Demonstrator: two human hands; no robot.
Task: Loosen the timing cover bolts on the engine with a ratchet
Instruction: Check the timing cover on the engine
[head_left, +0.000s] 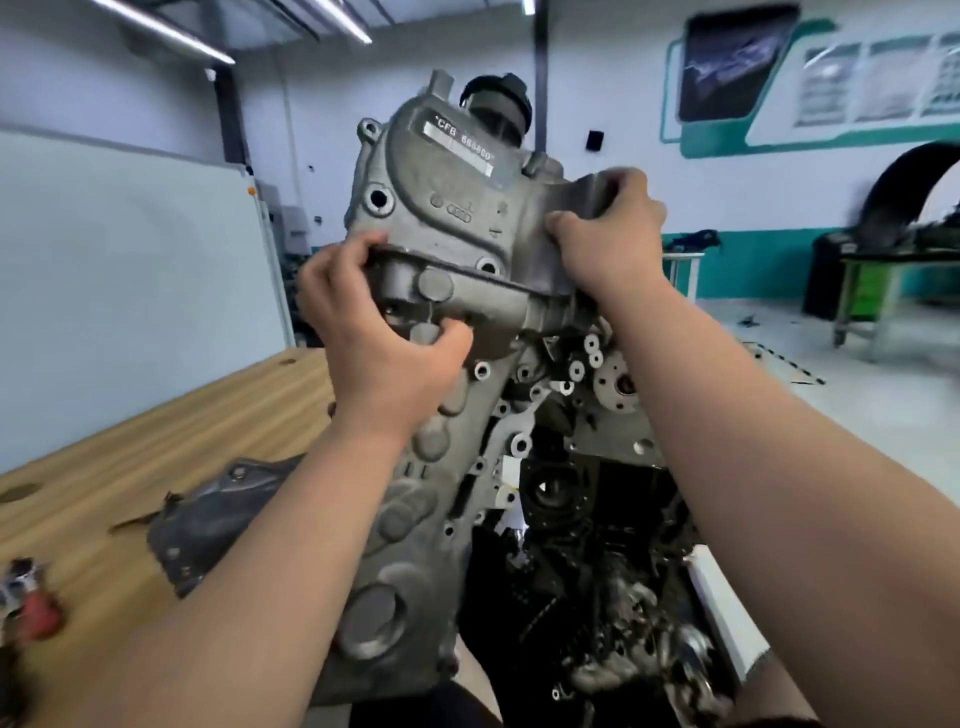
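Observation:
A large grey cast timing cover (457, 208) with a white label is held up in the middle of the view, tilted away from the engine (597, 499). My left hand (384, 343) grips its left edge, fingers curled over the rim and thumb on the front. My right hand (608, 228) grips its upper right corner. The engine's exposed front, with bolt bosses and dark inner parts, shows behind and below the cover. No ratchet can be made out.
A wooden workbench (130, 457) lies to the left with a dark grey metal part (218, 519) and a blurred red-handled tool (31, 608) on it. A whiteboard (130, 260) stands behind. A green trolley (872, 291) stands far right.

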